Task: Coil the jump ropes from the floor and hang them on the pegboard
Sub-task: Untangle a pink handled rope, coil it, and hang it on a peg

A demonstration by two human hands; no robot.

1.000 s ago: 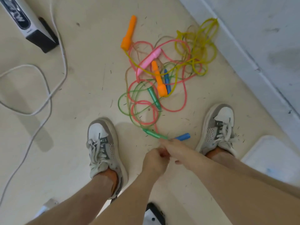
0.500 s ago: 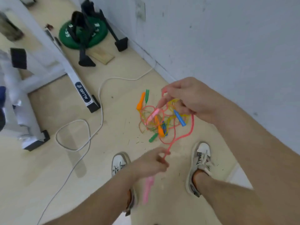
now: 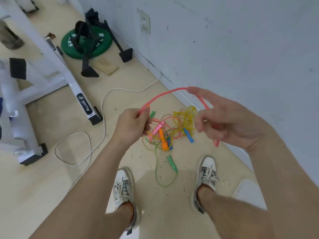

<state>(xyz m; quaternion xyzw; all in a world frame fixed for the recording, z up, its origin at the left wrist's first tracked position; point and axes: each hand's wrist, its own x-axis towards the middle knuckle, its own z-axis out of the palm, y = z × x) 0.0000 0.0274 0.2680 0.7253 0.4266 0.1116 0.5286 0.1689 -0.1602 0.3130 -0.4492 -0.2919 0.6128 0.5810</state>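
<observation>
Jump ropes [image 3: 172, 118] lie in a loose tangle on the floor [image 3: 51, 178], close to the foot of the wall [image 3: 241, 49] and just ahead of the person's two shoes. One of them, the pink rope [image 3: 164, 94], is lifted clear of the heap and arches through the air between both hands. The left hand [image 3: 131, 125] is closed in a fist round one end of that arch, with more pink loops trailing from under it down into the pile. The right hand [image 3: 229, 121] has its forefinger stretched out with the rope lying over it, while the other fingers are curled in on the cord, and a short pink bend hangs out below the palm. In the heap itself there is a bunched yellow rope [image 3: 187, 112] nearest the wall, an orange handle [image 3: 163, 138], a blue handle [image 3: 188, 135] and a pink handle [image 3: 158, 127]. A green handle [image 3: 171, 163] lies apart from the pile between the left shoe [image 3: 123, 185] and the right shoe [image 3: 206, 176], its thin green cord looping on the floor there. A white cable [image 3: 101, 107] snakes across the floor to the left, past the foot of a white metal frame [image 3: 82, 104]. Farther back a green weight plate [image 3: 86, 42] lies flat by the wall.
</observation>
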